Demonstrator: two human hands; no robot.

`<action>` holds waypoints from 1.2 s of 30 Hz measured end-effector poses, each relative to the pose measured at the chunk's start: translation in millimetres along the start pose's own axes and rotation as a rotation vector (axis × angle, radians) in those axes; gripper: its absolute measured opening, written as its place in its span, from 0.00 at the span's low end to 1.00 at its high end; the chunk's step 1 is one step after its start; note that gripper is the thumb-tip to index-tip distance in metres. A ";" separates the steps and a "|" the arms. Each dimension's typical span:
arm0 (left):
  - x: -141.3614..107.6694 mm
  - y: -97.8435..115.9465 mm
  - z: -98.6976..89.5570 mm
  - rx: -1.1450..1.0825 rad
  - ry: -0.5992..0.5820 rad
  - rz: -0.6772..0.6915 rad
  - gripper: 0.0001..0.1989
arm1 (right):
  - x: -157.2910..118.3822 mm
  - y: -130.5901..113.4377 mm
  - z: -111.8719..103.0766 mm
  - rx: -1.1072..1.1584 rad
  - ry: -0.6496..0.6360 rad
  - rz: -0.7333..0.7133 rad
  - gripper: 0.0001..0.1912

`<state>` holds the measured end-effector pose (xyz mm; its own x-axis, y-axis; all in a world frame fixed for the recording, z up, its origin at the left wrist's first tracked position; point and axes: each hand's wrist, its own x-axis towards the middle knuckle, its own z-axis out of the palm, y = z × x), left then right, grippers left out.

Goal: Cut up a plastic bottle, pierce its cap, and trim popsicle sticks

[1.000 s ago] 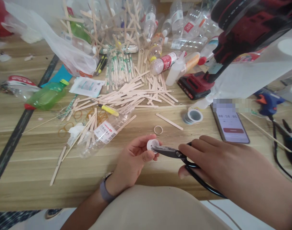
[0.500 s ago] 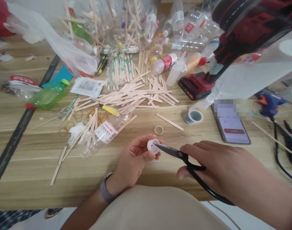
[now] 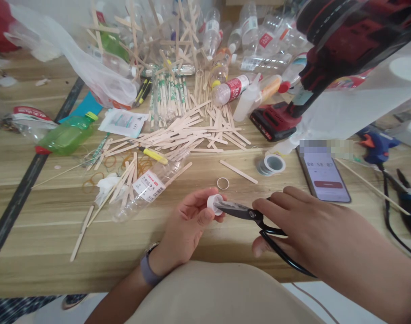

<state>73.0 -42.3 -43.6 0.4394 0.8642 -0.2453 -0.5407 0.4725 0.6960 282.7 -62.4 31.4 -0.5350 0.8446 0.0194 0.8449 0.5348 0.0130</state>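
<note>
My left hand (image 3: 188,225) pinches a white bottle cap (image 3: 211,204) between thumb and fingers, its hollow side facing right. In my right hand (image 3: 303,229) is a pair of black-handled scissors (image 3: 256,216), blades together and pointing left. The tips reach inside the cap; whether they pierce it I cannot tell. Just beyond the cap lies a small ring (image 3: 222,183) on the table. A clear plastic bottle (image 3: 148,186) with a white label lies left of my left hand.
Loose wooden sticks (image 3: 178,135) spread over the middle of the wooden table. A grey spool (image 3: 271,165), a phone (image 3: 327,180) and a red-black power drill (image 3: 276,119) stand or lie at right. Plastic bottles (image 3: 249,27) crowd the back. A yellow cutter (image 3: 154,155) lies left of centre.
The scissor tips have gone deeper into the cap, and the handles have turned slightly in my right hand. My left hand has stayed nearly still with the cap.
</note>
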 end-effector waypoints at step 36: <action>-0.1 0.6 -4.9 0.406 0.174 0.205 0.17 | -11.5 -5.2 25.9 0.673 -0.222 0.396 0.35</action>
<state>69.1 -41.3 -46.4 0.2075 0.9649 -0.1607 -0.2647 0.2135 0.9404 284.5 -74.3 5.1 -0.2431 0.9214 -0.3031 0.8288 0.0350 -0.5584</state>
